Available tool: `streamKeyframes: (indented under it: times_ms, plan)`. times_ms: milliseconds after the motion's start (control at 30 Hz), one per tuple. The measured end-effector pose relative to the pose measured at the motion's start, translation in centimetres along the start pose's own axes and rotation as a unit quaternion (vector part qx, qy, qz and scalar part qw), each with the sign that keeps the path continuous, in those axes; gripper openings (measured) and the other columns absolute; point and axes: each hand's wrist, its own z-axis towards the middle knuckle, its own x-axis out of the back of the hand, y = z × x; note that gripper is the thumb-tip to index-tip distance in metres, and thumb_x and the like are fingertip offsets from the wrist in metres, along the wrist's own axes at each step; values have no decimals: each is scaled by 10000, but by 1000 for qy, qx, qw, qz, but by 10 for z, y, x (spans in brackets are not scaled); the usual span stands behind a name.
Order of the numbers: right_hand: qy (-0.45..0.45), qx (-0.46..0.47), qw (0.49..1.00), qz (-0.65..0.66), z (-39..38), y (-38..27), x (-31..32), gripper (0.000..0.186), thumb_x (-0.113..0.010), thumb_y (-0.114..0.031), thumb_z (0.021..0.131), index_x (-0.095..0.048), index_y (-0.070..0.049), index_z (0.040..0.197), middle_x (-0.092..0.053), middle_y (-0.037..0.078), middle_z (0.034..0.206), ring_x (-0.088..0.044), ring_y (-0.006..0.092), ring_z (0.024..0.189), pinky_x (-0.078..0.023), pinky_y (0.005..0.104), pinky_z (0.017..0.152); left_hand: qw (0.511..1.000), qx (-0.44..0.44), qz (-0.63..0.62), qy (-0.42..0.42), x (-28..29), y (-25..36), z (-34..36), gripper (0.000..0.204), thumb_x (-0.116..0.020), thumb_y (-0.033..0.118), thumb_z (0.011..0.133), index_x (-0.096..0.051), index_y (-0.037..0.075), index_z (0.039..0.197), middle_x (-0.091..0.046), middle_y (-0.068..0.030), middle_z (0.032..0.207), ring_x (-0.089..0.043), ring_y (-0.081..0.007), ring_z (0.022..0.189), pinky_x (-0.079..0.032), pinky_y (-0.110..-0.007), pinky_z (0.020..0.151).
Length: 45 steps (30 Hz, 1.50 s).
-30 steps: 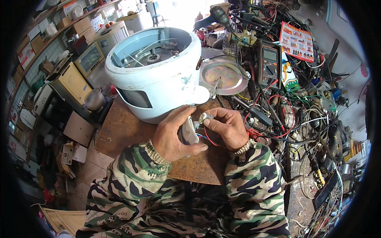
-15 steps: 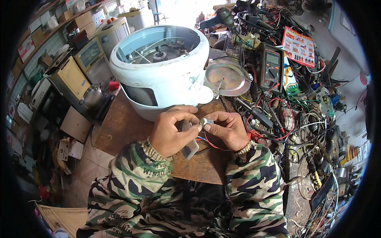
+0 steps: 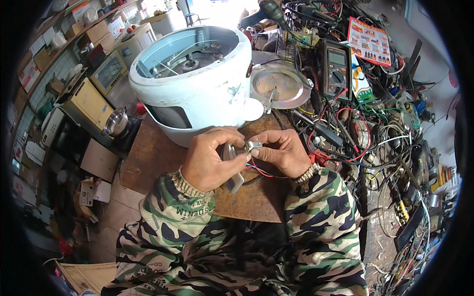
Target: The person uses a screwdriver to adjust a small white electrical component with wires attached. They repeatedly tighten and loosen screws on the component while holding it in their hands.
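My left hand [image 3: 211,159] and my right hand [image 3: 285,154] meet over the brown wooden board. Between their fingertips they pinch a small shiny metal part [image 3: 254,145]; its exact kind is too small to make out. Below the left fingers is a flat grey, partly see-through panel [image 3: 236,183], its upper part hidden by that hand. Red, blue and black wires [image 3: 264,173] run beneath my right hand. Just beyond my hands stands the white round body of an electric cooker [image 3: 197,98], its top uncovered and inner parts showing.
A round metal plate [image 3: 279,86] lies right of the cooker body. Farther right are a multimeter [image 3: 336,69], a soldering iron [image 3: 326,134] and heaps of cables. A metal pot [image 3: 116,123] and yellow cabinet [image 3: 88,101] stand at left. The board [image 3: 252,209] ends near my body.
The view has shifted slightly. The small metal part has turned between my fingers, and my right fingers have altered their grip on it. Both hands stay together.
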Motion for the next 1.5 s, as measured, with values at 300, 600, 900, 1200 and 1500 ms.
streamKeyframes:
  times_ms: [300, 600, 900, 1200, 1500]
  plan:
    - [-15, 17, 999, 37, 5, 6, 4, 167, -709, -3, 877, -697, 50, 1036, -725, 87, 931, -666, 111, 826, -532, 249, 748, 998, 56, -7, 11, -5, 0, -1, 199, -733, 34, 744, -686, -49, 919, -715, -134, 937, -680, -181, 885, -535, -316, 794]
    - [-10, 63, 997, 45, 14, 17, 8, 145, -725, 3, 853, -709, 53, 989, -708, 44, 855, -621, 76, 765, -502, 240, 694, 996, 84, -24, -1, -11, 6, 2, 192, -704, -15, 773, -668, -53, 957, -688, -98, 974, -637, -122, 887, -521, -265, 755]
    - [-13, 70, 996, 61, 18, 23, 11, 118, -722, 10, 848, -715, 47, 960, -700, 30, 830, -608, 69, 746, -487, 234, 677, 990, 136, -32, -23, -11, 13, 9, 201, -672, -42, 783, -646, -71, 981, -673, -97, 1001, -622, -112, 918, -515, -255, 792]
    - [8, 72, 996, 60, 11, 15, 7, 131, -733, 15, 832, -711, 54, 955, -700, 46, 828, -624, 84, 745, -500, 240, 679, 988, 141, -36, -52, -10, 15, 8, 216, -580, -84, 807, -613, -85, 1021, -644, -144, 1141, -610, -169, 1081, -487, -302, 941]
    - [19, 67, 996, 50, 7, 5, 7, 58, -723, -7, 818, -721, 34, 858, -668, 9, 766, -570, 52, 703, -449, 221, 632, 993, 110, -36, -26, -13, 4, 9, 235, -676, -4, 784, -648, -61, 1010, -672, -95, 1037, -623, -118, 915, -515, -254, 781]
